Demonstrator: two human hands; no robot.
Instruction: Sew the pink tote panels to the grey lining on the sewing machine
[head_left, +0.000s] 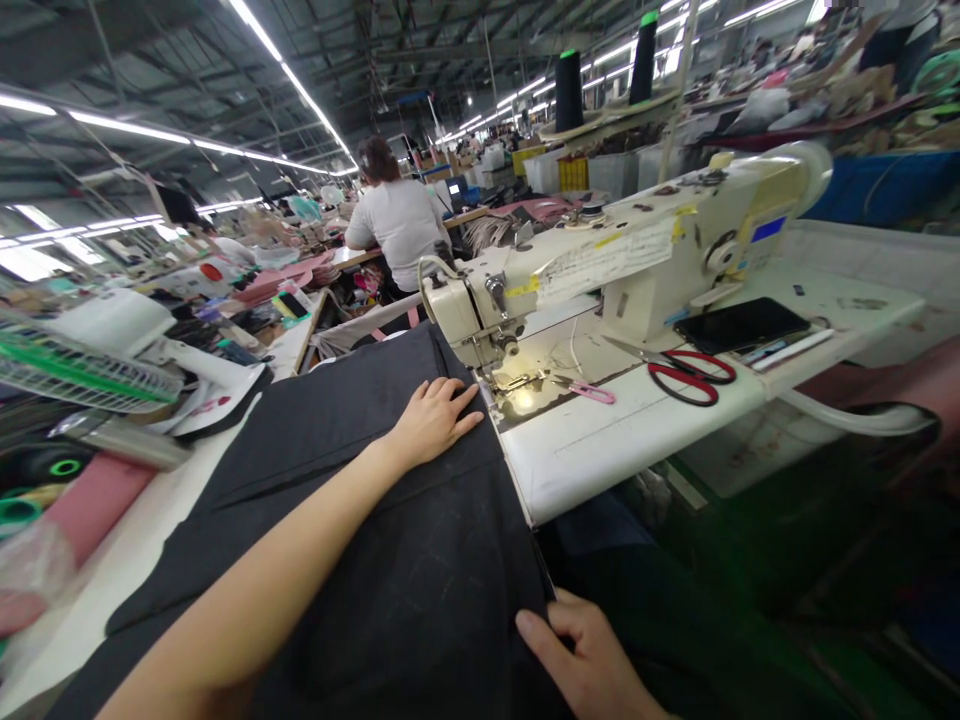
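Observation:
Black fabric (442,540) covers the left part of the sewing table, its right edge running down from the needle area and over the table's front. My left hand (431,420) lies flat on the fabric with fingers spread, close to the presser foot (508,346). Lower down, my right hand (585,650) pinches the fabric's edge between thumb and fingers. The white sewing machine (570,275) stands just beyond, its work light shining on the needle plate. Whether the fabric's far edge lies under the foot I cannot tell.
Right of the needle lie a pink thread snipper (592,392), red-handled scissors (694,378) and a black phone (742,325). A fan (90,360) stands at the left. Thread cones (568,92) rise behind the machine. A person in a white shirt (401,225) sits ahead, facing away.

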